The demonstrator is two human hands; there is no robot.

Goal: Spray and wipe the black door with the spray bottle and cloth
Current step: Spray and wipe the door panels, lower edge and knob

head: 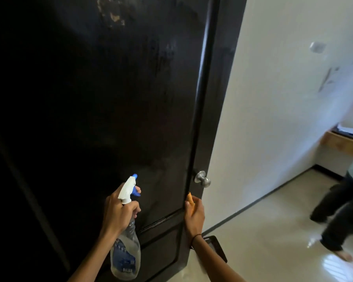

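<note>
Black door [110,98] shows faint streaks, so work seems underway — left hand [118,212] clamps the spray bottle [126,249], right hand [194,216] pinches the orange cloth [190,202] at its edge — lower panels likely remain

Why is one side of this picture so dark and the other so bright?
Head view: the black door lies in deep shadow, the white wall is brightly lit, glare glints off the floor, and the walking person is motion-blurred.
</note>
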